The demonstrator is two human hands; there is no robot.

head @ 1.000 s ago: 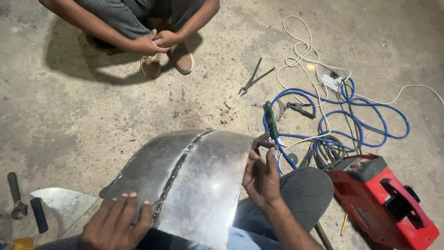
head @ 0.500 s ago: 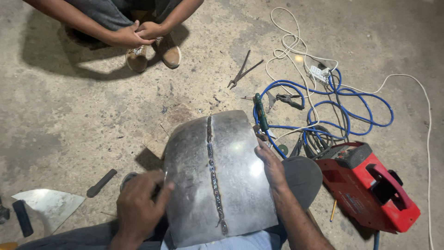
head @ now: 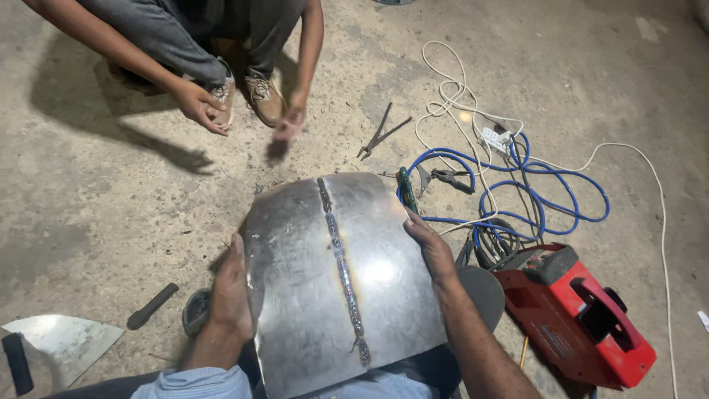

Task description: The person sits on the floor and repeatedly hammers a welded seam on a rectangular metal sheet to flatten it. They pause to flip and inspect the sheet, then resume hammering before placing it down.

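A curved sheet-metal panel [head: 295, 281] with a rough weld seam [head: 341, 266] down its middle rests against my lap. My left hand [head: 230, 290] grips its left edge and my right hand [head: 430, 247] grips its right edge. The panel faces up with the seam running away from me. A green-handled tool [head: 404, 188] lies on the floor just beyond my right hand.
Another person crouches across from me, hands [head: 198, 105] held low over the concrete floor. Pliers [head: 380, 133], a coiled blue cable [head: 539, 199], a white cord with power strip [head: 493, 137], a red welding machine [head: 576, 318], a black handle [head: 151, 306] and a metal offcut [head: 63, 341] lie around.
I have turned the panel so its seam points away from me and shifted both hands to its side edges. The other person's hands have unclasped and lowered.
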